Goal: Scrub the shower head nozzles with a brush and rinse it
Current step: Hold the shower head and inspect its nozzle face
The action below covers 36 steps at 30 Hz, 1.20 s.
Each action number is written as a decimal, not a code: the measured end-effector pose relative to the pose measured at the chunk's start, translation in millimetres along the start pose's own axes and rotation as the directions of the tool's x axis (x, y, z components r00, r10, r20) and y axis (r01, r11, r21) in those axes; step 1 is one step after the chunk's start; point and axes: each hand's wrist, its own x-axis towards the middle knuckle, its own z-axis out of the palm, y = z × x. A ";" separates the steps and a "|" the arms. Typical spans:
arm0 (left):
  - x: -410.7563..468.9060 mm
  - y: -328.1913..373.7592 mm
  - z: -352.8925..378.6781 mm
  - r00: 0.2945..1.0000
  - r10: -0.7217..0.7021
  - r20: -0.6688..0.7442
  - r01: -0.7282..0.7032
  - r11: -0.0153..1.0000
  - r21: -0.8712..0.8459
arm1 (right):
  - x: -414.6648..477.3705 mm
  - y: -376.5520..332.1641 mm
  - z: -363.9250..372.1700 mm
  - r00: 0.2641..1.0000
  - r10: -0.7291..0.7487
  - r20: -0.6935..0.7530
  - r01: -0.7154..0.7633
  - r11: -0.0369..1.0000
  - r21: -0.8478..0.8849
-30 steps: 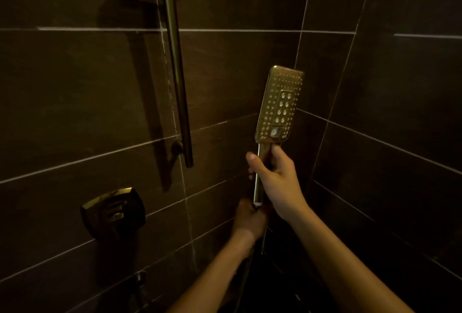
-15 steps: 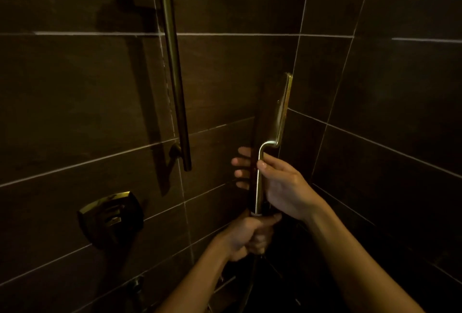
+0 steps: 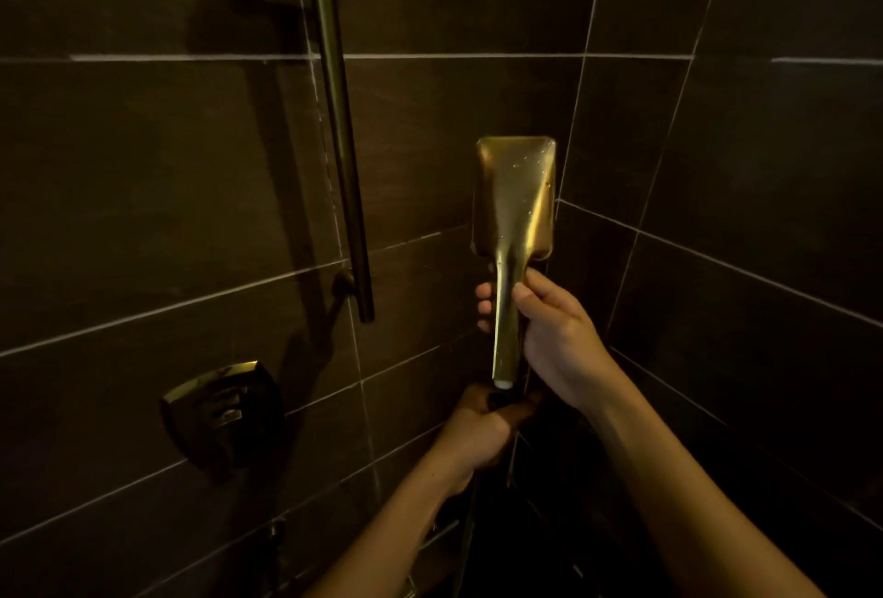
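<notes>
Right hand point(image 3: 554, 339) holds shower head point(image 3: 513, 196) beside slide rail point(image 3: 341, 143).

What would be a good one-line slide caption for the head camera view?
Right hand holds brass shower head upright, smooth back toward camera; left hand grips below its handle.
</notes>
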 end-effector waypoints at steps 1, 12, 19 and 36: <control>1.2 -0.9 -1.0 1.000 0.030 -0.007 -0.030 0.999 0.022 | 2.1 -1.1 1.3 0.999 -0.009 -0.043 0.009 1.000 -0.001; 19.8 14.9 -17.1 0.998 0.023 -0.063 -0.015 0.992 0.122 | 16.7 1.6 -13.1 0.870 -0.286 -0.402 0.011 0.826 -0.564; 43.1 24.0 -34.9 0.986 0.161 -0.036 -0.133 0.907 0.401 | 23.9 -4.5 -29.4 0.873 -0.323 -0.366 -0.068 0.662 -0.747; 88.0 180.3 -78.3 0.887 0.432 0.163 -0.329 0.345 0.879 | 85.7 -51.0 -52.5 0.909 -0.364 -0.203 0.030 0.544 -0.839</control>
